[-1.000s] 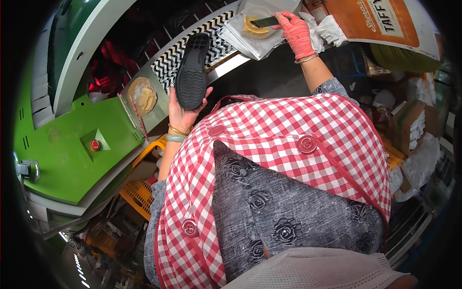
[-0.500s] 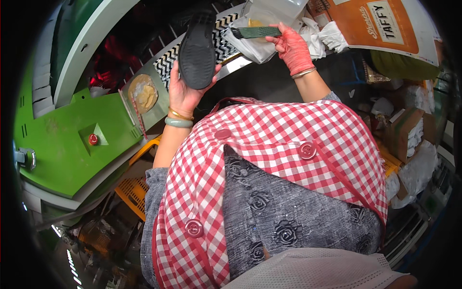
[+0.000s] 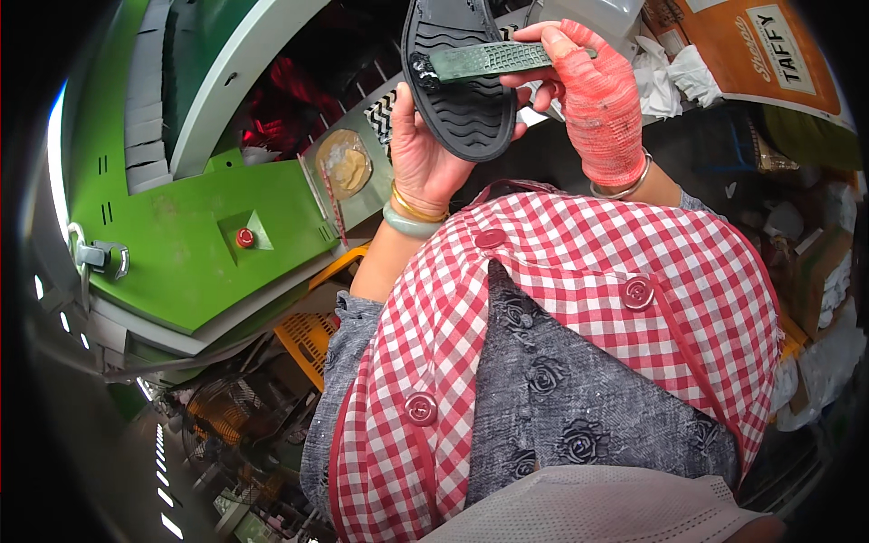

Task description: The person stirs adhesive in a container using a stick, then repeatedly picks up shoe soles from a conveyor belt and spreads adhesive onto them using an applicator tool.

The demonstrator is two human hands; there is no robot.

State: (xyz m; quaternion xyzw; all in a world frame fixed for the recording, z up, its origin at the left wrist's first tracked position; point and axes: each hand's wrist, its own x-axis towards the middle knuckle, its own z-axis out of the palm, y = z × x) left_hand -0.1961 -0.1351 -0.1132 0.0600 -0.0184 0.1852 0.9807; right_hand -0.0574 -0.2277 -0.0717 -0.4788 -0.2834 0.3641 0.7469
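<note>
A black shoe sole (image 3: 466, 119) with wavy ridges is in my bare left hand (image 3: 427, 161), the fingers wrapped round its near end from below. Its far end runs out at the top of the picture. My right hand (image 3: 597, 104), in a pinkish-red knitted glove, pinches a flat green brush (image 3: 493, 60) with a textured handle. The brush's dark, wet-looking tip rests against the ridged face of the sole, near its left edge.
To the left stands a green machine housing (image 3: 172, 262) with a red button (image 3: 244, 238). A round tan dish (image 3: 342, 163) with a yellowish lump sits behind my left wrist. White cloths (image 3: 692, 74), a clear plastic tub (image 3: 602, 18) and an orange-brown box (image 3: 783, 54) lie far right.
The sole has come closer and tilted, its ridged face now turned more toward me. My gloved right hand has brought the brush leftward onto the sole. The whole view has shifted left.
</note>
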